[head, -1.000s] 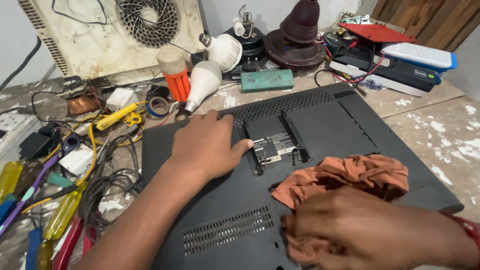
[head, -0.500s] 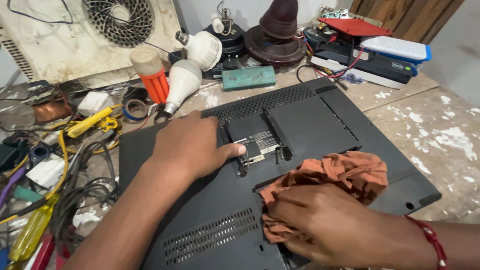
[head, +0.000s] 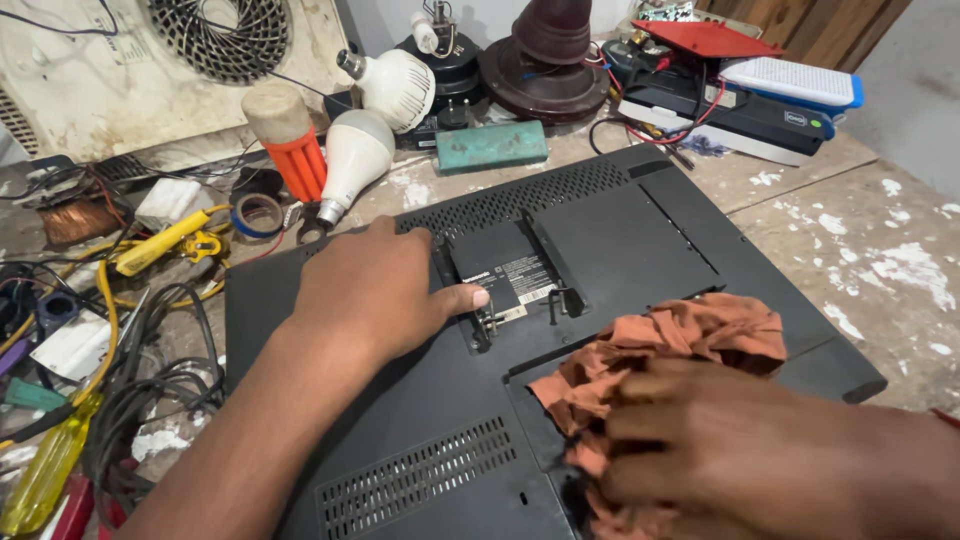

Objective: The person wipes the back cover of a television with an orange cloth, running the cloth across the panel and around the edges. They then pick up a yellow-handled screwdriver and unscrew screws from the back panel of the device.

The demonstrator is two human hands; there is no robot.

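Pressing flat, fingers spread and holding nothing, the left hand (head: 375, 295) steadies the black monitor back panel (head: 620, 230) lying on the cluttered workbench (head: 880, 220), while the right hand (head: 730, 450) bunches the rust-orange cloth (head: 680, 340) against its lower edge.

Both forearms are bare from the lower edge of the view to the wrists, with no sleeve showing on either. The left hand (head: 375, 295) wears no glove, ring or watch; its fingers are uncovered, and the thumbnail is short and plain. The right hand (head: 720, 450) is likewise ungloved and shows no ring on the fingers that can be seen. At the right wrist, at the very edge of the view, a thin red band (head: 945, 415) shows; only a sliver of it is visible, so its make cannot be told.
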